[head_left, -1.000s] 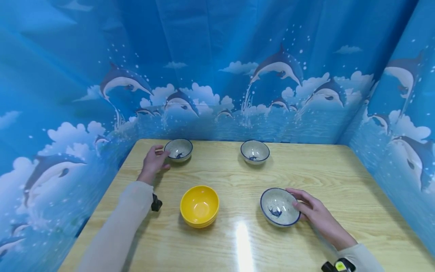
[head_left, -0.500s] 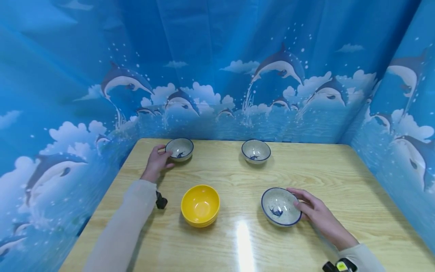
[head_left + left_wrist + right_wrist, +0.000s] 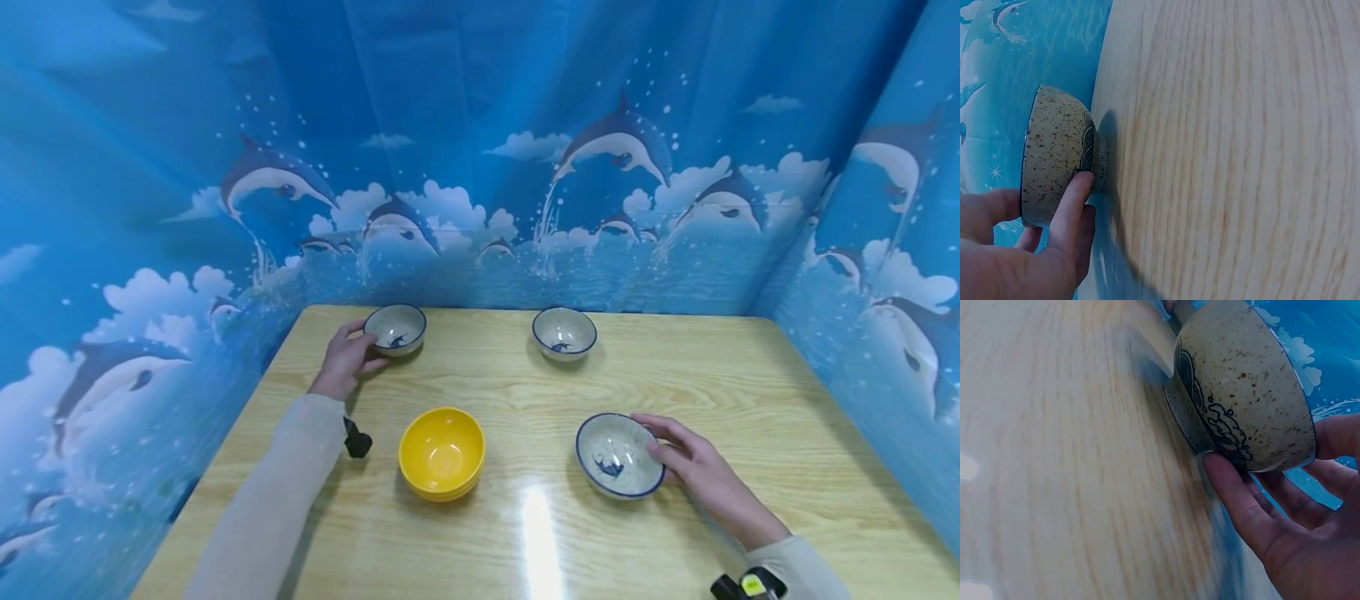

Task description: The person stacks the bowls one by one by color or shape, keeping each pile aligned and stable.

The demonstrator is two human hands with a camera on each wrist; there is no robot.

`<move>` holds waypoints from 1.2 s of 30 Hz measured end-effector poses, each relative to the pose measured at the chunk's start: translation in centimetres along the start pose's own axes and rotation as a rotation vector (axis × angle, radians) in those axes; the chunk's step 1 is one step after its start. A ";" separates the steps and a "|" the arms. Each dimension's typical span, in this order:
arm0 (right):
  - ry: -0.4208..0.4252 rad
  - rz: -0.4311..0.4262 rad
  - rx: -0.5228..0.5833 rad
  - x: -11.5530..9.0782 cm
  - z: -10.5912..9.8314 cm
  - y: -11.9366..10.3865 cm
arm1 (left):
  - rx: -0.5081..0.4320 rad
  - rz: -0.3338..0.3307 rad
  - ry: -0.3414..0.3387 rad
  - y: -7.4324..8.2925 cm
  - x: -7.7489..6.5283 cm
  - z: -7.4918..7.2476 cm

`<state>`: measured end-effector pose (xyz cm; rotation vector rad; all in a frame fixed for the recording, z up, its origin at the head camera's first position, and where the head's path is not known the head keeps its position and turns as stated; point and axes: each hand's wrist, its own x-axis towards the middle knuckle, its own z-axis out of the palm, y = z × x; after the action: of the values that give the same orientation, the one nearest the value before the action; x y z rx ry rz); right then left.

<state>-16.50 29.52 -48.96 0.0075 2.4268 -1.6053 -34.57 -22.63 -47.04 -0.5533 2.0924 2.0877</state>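
My left hand (image 3: 347,360) grips the left side of a speckled bowl (image 3: 395,330) with a blue rim at the table's far left. In the left wrist view, fingers (image 3: 1069,209) lie against that bowl's outer wall (image 3: 1057,150) and at its rim. On the right, my right hand (image 3: 701,468) holds a matching bowl (image 3: 611,454) by its right side, a fingertip over the rim. The right wrist view has a digit low near this bowl's foot and others around its wall (image 3: 1247,381). Both bowls are upright; some fingers are hidden behind them.
A third matching bowl (image 3: 564,333) stands at the back middle. Nested yellow bowls (image 3: 441,454) sit left of centre, between the forearms. The wooden table (image 3: 510,400) meets a blue dolphin-print curtain (image 3: 465,150) behind and at the sides.
My left hand has edged slightly right, closer in against the far-left bowl. The right hand and its bowl stay practically still.
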 end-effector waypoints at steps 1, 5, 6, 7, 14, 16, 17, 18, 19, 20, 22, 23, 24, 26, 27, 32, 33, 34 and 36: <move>0.000 -0.005 -0.001 0.0 0.0 0.0 | -0.004 -0.001 0.002 0.0 0.0 0.0; 0.004 -0.015 -0.017 0.0 -0.1 0.0 | -0.010 0.001 0.003 0.0 -0.1 -0.1; 0.005 -0.016 -0.020 0.0 -0.1 0.0 | -0.006 0.001 0.003 0.0 -0.1 -0.1; 0.005 -0.019 -0.022 0.0 -0.1 -0.1 | -0.003 0.003 0.003 0.1 -0.2 -0.1; 0.005 -0.019 -0.029 0.0 -0.1 -0.2 | 0.019 0.023 -0.016 1.0 -1.0 -0.2; 0.004 -0.013 -0.032 0.0 -0.1 -0.1 | 0.032 0.027 -0.028 1.3 -1.2 -0.1; 0.003 -0.012 -0.033 0.0 0.0 -0.1 | 0.040 0.025 -0.028 1.4 -1.3 0.0; 0.002 -0.010 -0.032 0.0 0.0 -0.1 | 0.049 0.025 -0.029 1.5 -1.3 0.0; 0.001 -0.009 -0.030 0.0 0.0 -0.1 | 0.057 0.024 -0.028 1.7 -1.4 0.1; 0.000 -0.009 -0.027 0.0 0.0 -0.1 | 0.067 0.023 -0.026 1.8 -1.4 0.1; -0.001 -0.008 -0.019 0.1 0.0 -0.1 | 0.084 0.024 -0.033 2.0 -1.6 0.3; -0.002 -0.007 -0.017 0.1 0.0 0.0 | 0.093 0.025 -0.038 2.2 -1.7 0.5; -0.002 -0.007 -0.018 0.1 0.0 0.0 | 0.101 0.029 -0.050 2.3 -1.9 0.6; -0.002 -0.005 -0.021 0.2 -0.1 0.1 | 0.111 0.036 -0.078 2.6 -2.2 1.0; 0.000 -0.006 -0.028 0.2 -0.1 0.1 | 0.113 0.041 -0.096 2.8 -2.5 1.2; 0.009 -0.022 -0.036 0.2 -0.1 0.2 | 0.138 0.057 -0.142 3.7 -3.4 2.3; 0.010 -0.027 -0.034 0.2 -0.1 0.2 | 0.144 0.055 -0.145 3.8 -3.6 2.5; 0.010 -0.033 -0.028 0.2 0.0 0.1 | 0.152 0.052 -0.145 3.9 -3.7 2.7; 0.012 -0.044 -0.025 0.2 0.0 0.1 | 0.169 0.047 -0.155 4.1 -3.9 3.0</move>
<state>-16.68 29.51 -49.10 -0.0402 2.4723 -1.5977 -32.85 -19.14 -41.90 -0.3128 2.1836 1.8853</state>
